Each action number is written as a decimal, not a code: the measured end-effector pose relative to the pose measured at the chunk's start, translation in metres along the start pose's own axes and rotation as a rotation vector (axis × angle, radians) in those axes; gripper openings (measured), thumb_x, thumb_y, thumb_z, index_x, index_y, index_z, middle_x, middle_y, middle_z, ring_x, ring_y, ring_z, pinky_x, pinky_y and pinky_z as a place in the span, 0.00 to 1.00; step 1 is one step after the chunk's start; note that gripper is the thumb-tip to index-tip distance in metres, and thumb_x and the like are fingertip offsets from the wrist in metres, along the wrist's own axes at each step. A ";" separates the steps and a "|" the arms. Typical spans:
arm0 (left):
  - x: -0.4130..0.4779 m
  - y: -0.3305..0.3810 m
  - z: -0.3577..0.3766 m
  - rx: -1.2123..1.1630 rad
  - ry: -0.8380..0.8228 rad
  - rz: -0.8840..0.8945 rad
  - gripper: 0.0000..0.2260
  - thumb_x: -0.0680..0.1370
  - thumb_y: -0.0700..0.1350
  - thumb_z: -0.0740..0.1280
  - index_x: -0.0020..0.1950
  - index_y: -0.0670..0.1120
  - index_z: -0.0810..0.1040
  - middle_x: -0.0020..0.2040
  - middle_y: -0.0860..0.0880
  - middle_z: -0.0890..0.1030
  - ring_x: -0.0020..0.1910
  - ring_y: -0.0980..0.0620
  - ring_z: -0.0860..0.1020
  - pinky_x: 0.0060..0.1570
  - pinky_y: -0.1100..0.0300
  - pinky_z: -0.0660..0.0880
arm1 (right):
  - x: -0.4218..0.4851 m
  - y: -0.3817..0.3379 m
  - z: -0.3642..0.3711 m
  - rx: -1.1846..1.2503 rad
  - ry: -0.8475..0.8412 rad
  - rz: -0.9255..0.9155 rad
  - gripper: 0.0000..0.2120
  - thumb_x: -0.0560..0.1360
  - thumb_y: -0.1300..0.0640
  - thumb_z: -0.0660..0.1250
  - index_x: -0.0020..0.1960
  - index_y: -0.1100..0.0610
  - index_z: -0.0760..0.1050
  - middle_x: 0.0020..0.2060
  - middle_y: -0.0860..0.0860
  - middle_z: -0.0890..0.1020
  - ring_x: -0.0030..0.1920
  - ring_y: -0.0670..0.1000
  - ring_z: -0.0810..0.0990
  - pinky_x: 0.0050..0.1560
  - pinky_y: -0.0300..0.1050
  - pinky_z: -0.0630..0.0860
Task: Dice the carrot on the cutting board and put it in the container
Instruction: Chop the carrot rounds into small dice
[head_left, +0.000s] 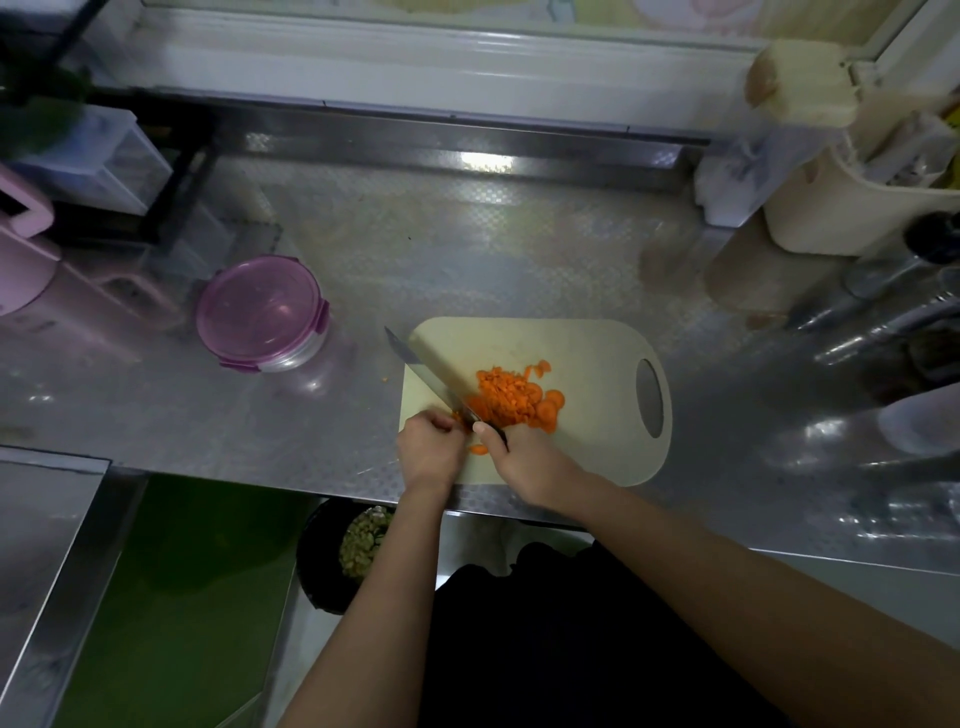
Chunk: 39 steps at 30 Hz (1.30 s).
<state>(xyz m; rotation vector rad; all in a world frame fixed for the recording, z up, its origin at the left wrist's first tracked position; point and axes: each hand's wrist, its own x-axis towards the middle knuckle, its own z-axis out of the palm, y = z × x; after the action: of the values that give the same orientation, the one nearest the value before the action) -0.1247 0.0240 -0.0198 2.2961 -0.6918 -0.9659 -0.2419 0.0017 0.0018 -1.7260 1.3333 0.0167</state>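
Note:
A pile of orange carrot pieces (511, 397), some diced and some round slices, lies in the middle of a cream cutting board (582, 353) on the steel counter. My right hand (519, 457) grips the dark handle of a large knife (421, 364), whose blade points up and left, its edge against the left side of the pile. My left hand (431, 447) sits at the board's near left edge with its fingers curled beside the blade, touching small carrot bits. A round clear container with a purple clip lid (262, 312) stands to the left of the board, lid on.
A pink jug (23, 249) and plastic drawers (93, 161) stand at the far left. A cream utensil holder (852, 208) and a faucet (883, 306) are at the right. A black bin (332, 556) with scraps sits below the counter edge. One carrot bit (385, 379) lies off the board.

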 end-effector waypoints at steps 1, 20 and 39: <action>0.000 0.000 0.000 0.001 -0.002 0.002 0.07 0.71 0.38 0.66 0.44 0.41 0.82 0.45 0.44 0.83 0.49 0.44 0.78 0.45 0.60 0.72 | 0.000 0.000 0.000 0.007 0.006 -0.004 0.25 0.81 0.44 0.52 0.29 0.56 0.64 0.27 0.51 0.69 0.38 0.56 0.73 0.41 0.46 0.66; -0.016 -0.020 0.003 0.126 -0.100 0.347 0.07 0.69 0.36 0.70 0.38 0.45 0.72 0.41 0.46 0.76 0.36 0.52 0.72 0.37 0.69 0.64 | 0.006 0.004 -0.008 0.117 -0.002 0.007 0.27 0.81 0.44 0.52 0.27 0.57 0.62 0.25 0.52 0.69 0.31 0.51 0.69 0.39 0.44 0.64; 0.004 -0.008 -0.011 -0.048 -0.046 0.146 0.13 0.71 0.34 0.69 0.36 0.49 0.70 0.33 0.53 0.73 0.34 0.55 0.73 0.30 0.72 0.66 | -0.013 0.008 -0.009 0.185 0.021 -0.069 0.23 0.81 0.45 0.52 0.36 0.61 0.69 0.31 0.57 0.70 0.34 0.52 0.70 0.40 0.46 0.65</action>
<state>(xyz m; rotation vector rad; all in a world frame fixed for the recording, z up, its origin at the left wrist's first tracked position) -0.1125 0.0302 -0.0201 2.1544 -0.8341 -0.9592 -0.2579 0.0058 0.0085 -1.6177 1.2486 -0.1597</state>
